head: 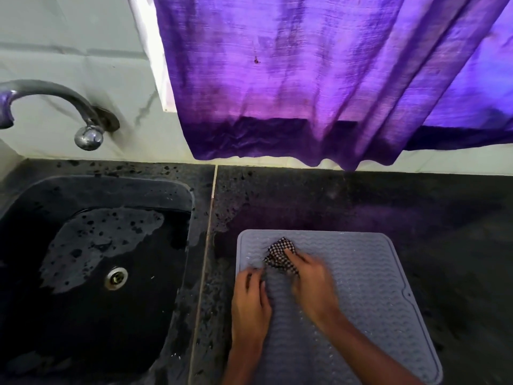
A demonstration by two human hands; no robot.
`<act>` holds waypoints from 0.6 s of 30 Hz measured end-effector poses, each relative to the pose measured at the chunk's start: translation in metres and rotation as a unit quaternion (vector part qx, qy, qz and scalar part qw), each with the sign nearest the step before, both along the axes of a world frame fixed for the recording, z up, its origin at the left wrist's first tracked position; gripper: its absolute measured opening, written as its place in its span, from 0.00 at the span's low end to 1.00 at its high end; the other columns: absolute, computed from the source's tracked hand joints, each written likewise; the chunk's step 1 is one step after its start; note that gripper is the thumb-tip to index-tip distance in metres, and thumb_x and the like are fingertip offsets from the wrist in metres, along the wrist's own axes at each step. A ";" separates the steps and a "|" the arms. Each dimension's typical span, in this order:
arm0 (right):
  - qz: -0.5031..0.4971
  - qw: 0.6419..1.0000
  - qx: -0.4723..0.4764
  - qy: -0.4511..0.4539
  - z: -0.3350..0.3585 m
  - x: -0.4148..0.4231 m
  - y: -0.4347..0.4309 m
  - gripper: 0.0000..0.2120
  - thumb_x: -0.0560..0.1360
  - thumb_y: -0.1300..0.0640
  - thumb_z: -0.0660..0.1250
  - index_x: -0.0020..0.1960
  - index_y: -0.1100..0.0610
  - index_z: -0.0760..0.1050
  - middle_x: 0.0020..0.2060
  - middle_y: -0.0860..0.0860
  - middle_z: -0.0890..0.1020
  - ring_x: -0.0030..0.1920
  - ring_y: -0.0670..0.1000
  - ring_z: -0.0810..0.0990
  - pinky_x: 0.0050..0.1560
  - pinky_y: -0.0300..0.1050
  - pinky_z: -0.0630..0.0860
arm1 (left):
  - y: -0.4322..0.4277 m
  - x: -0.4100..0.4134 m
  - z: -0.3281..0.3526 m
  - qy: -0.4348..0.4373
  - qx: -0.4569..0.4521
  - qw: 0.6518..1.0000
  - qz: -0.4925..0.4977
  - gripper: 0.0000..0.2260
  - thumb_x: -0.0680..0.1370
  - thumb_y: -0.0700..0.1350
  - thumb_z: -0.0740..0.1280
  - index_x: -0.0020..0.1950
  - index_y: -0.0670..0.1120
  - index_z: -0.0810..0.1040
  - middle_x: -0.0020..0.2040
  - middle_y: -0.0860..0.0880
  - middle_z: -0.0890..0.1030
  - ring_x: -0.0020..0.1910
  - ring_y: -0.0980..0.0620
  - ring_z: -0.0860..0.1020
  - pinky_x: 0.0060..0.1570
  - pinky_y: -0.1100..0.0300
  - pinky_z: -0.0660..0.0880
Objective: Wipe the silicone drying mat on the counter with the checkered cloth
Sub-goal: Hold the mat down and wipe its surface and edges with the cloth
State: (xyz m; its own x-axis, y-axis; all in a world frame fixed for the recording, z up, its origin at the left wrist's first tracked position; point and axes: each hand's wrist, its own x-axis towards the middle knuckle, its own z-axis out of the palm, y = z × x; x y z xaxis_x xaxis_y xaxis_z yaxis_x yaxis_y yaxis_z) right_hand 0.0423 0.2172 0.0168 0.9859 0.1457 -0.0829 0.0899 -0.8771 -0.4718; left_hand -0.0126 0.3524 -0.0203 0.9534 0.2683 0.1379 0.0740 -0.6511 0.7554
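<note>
A grey silicone drying mat [369, 276] with a wavy ribbed surface lies on the dark counter, right of the sink. A crumpled black-and-white checkered cloth [279, 252] sits on the mat's far left part. My right hand [312, 284] presses down on the cloth, fingers over its near side, and looks blurred. Flat on the mat's left edge rests my left hand [249, 298], fingers spread, just left of the cloth.
A dark wet sink [91, 257] with a metal drain fills the left side. A curved metal tap [83, 118] projects from the tiled wall. A purple curtain [319, 79] hangs over the counter's back edge. Dark speckled counter [416, 212] extends right and behind the mat.
</note>
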 end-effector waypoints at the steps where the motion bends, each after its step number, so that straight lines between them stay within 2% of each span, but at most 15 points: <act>1: -0.006 0.999 0.031 -0.018 0.001 0.006 -0.001 0.30 0.71 0.70 0.65 0.72 0.56 0.70 0.66 0.57 0.76 0.65 0.58 0.75 0.68 0.51 0.70 | 0.000 -0.001 -0.001 -0.015 0.007 1.000 -0.005 0.11 0.78 0.33 0.67 0.59 0.38 0.81 0.59 0.43 0.79 0.59 0.55 0.74 0.63 0.70 0.65; 2: -0.003 0.998 0.049 -0.035 0.002 0.011 0.000 0.30 0.70 0.71 0.65 0.71 0.58 0.71 0.65 0.57 0.77 0.64 0.59 0.75 0.68 0.51 0.70 | 0.000 -0.001 -0.002 -0.023 0.014 1.000 -0.009 0.10 0.78 0.33 0.68 0.59 0.38 0.81 0.58 0.43 0.79 0.58 0.57 0.72 0.63 0.72 0.64; 4: 0.027 0.998 0.040 -0.037 0.004 0.017 0.007 0.32 0.72 0.71 0.64 0.74 0.55 0.67 0.67 0.57 0.73 0.65 0.58 0.73 0.69 0.51 0.69 | 0.000 -0.002 -0.006 -0.028 0.029 0.999 -0.019 0.11 0.77 0.33 0.69 0.58 0.38 0.81 0.57 0.42 0.80 0.57 0.52 0.75 0.61 0.68 0.67; 6: 0.073 0.996 -0.040 -0.013 0.003 0.019 0.019 0.36 0.74 0.68 0.63 0.78 0.50 0.58 0.72 0.54 0.66 0.69 0.57 0.67 0.69 0.52 0.68 | -0.001 -0.003 -0.008 -0.024 0.040 0.999 -0.024 0.11 0.76 0.32 0.70 0.58 0.37 0.81 0.57 0.41 0.80 0.57 0.46 0.79 0.60 0.62 0.72; 8: 0.079 0.990 -0.115 -0.013 -0.002 0.018 0.029 0.34 0.77 0.64 0.61 0.78 0.47 0.55 0.75 0.51 0.62 0.72 0.56 0.64 0.69 0.55 0.66 | -0.001 -0.003 -0.010 -0.019 0.043 0.999 -0.019 0.12 0.75 0.32 0.71 0.58 0.36 0.81 0.58 0.41 0.81 0.57 0.44 0.80 0.61 0.59 0.73; 12: 0.056 0.986 -0.156 -0.016 -0.006 0.020 0.031 0.32 0.78 0.57 0.63 0.78 0.49 0.52 0.72 0.51 0.65 0.70 0.55 0.64 0.68 0.53 0.65 | -0.003 -0.002 -0.010 -0.049 0.035 0.998 -0.002 0.11 0.74 0.30 0.71 0.55 0.35 0.81 0.56 0.39 0.81 0.58 0.50 0.75 0.63 0.62 0.69; 18: 0.020 0.992 -0.121 0.017 -0.001 0.034 0.044 0.26 0.80 0.54 0.61 0.76 0.54 0.59 0.62 0.57 0.71 0.60 0.57 0.73 0.58 0.51 0.74 | -0.004 0.000 -0.009 -0.048 0.008 0.999 0.006 0.10 0.74 0.29 0.69 0.55 0.34 0.81 0.53 0.40 0.83 0.52 0.41 0.82 0.55 0.57 0.75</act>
